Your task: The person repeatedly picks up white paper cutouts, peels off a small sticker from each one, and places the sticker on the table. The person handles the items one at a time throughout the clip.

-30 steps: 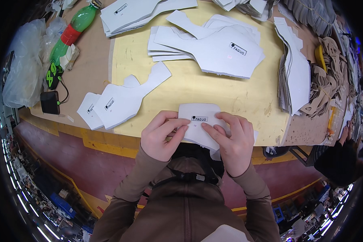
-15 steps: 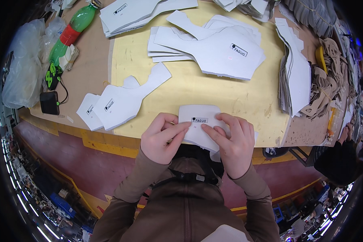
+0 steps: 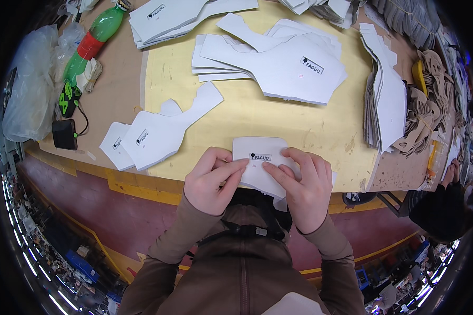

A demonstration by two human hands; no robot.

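Note:
Close to the table's front edge, a white shoe-upper-like cut piece (image 3: 263, 145) with a small dark printed label lies between my hands, its lower end hanging past the edge. My left hand (image 3: 207, 181) pinches its left side, thumb and forefinger tips at the label's left end. On the other side my right hand (image 3: 306, 189) grips the piece, thumb just below the label and forefinger at its upper right. Two similar printed pieces (image 3: 160, 137) overlap to the left. A fanned stack of these pieces (image 3: 286, 71) lies beyond my hands.
More white pieces (image 3: 168, 21) are piled at the far left, and a tall stack (image 3: 386, 100) stands at the right beside bundled brown pieces (image 3: 420, 118). On the left are a green bottle (image 3: 102, 31), a clear plastic bag (image 3: 31, 89) and a black power-bank-like box (image 3: 64, 134) with a cable.

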